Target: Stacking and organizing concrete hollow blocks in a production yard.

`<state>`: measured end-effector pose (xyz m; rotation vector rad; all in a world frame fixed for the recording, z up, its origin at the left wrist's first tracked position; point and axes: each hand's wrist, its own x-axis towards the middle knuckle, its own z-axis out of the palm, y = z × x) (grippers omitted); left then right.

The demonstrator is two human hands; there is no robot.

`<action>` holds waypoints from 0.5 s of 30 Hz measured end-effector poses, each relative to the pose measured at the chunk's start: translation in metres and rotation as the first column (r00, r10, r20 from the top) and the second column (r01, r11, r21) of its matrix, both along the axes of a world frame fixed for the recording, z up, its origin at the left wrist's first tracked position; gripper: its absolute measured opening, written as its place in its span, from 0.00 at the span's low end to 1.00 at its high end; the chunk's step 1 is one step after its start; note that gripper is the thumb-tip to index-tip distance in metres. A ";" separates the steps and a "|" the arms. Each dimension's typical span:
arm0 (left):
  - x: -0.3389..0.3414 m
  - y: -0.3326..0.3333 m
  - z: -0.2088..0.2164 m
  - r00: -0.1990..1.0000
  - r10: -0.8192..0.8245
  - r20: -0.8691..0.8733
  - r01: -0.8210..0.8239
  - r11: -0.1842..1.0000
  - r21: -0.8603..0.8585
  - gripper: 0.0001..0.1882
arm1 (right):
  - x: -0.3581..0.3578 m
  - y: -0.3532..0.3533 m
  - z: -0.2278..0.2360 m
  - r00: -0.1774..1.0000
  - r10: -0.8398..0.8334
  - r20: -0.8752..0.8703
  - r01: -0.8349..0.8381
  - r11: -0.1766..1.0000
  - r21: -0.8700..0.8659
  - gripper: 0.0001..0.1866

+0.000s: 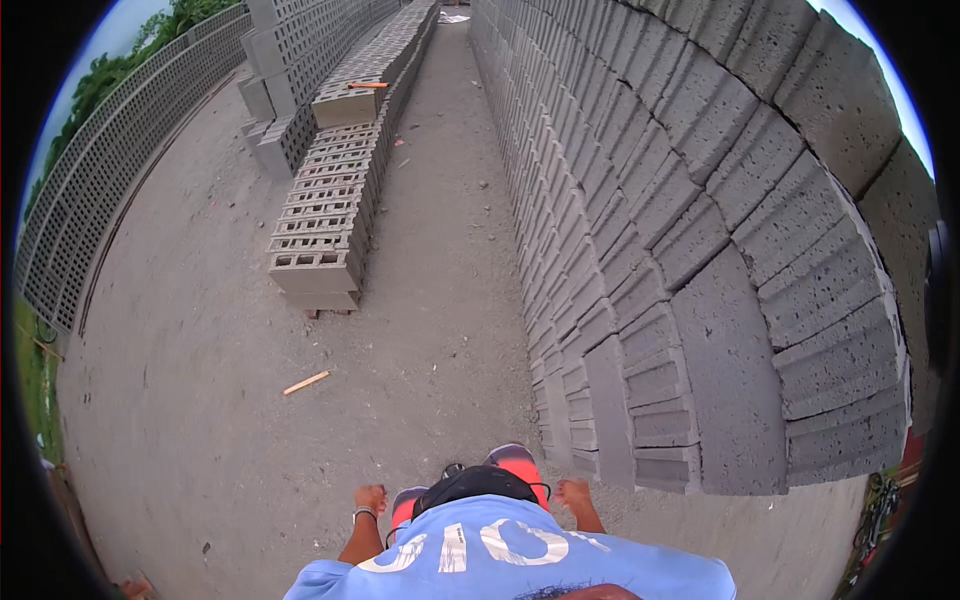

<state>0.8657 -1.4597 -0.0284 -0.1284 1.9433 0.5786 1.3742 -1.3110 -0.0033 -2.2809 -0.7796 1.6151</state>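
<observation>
My left hand [370, 498] hangs beside my left hip, its fingers curled in, and nothing shows in it. A band circles that wrist. On the other side, my right hand [573, 492] is held low by my right hip, also with curled fingers and nothing seen in it. Neither hand touches a block. Nearest to the right hand is the tall wall of stacked grey concrete blocks [725, 360]. Ahead and to the left lies a low row of hollow concrete blocks [320, 215], their holes facing up.
A short wooden stick [306, 383] lies on the dusty ground [430, 360]. An orange piece [368, 85] rests on the farther blocks. Higher block stacks [290, 60] stand behind, and a long curved block wall [110, 170] runs along the left. A narrow lane leads ahead between the stacks.
</observation>
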 end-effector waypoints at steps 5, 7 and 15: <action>-0.106 0.183 0.009 0.821 -0.109 -0.561 0.248 0.952 0.179 0.16 | -0.114 0.198 0.078 0.986 0.167 0.007 -0.163 0.950 0.267 0.14; -0.134 0.249 0.029 0.827 -0.024 -0.561 0.248 0.912 0.326 0.13 | -0.155 0.246 0.078 0.974 0.223 0.031 -0.222 0.929 0.295 0.15; -0.244 0.346 0.019 0.986 0.093 -0.142 -0.048 0.955 0.292 0.14 | -0.305 0.415 0.025 0.814 0.539 0.219 -0.569 0.816 0.106 0.14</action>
